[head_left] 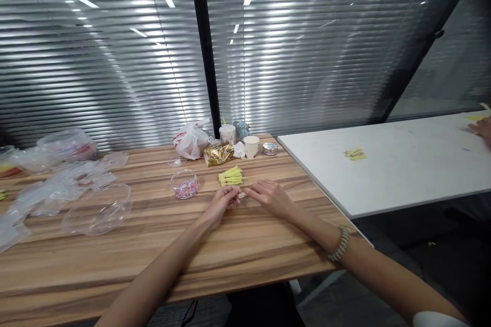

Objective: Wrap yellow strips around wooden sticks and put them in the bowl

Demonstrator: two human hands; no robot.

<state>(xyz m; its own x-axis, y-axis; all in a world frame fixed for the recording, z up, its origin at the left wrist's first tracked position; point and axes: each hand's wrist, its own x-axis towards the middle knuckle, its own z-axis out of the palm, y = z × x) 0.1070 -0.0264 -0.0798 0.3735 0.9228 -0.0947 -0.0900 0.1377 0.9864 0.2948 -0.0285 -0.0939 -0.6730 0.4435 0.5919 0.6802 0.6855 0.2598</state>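
My left hand (224,201) rests on the wooden table with its thumb and fingers pinched on a small whitish piece (241,195), too small to make out. My right hand (271,197) lies palm down just to the right of it, fingers stretched out, one fingertip reaching the piece or nearly so. Directly beyond the hands lies a stack of yellow strips (231,176), apparently bundled. To the left stands a clear round tub (184,184) with many small pink and purple bits in it.
Behind are a gold foil packet (218,154), a white plastic bag (191,141), a paper cup (251,147) and a round tin (270,149). Clear plastic bags (57,189) and a transparent lid (100,210) spread leftward. A white table (402,168) adjoins; another person's hand (484,129) is there.
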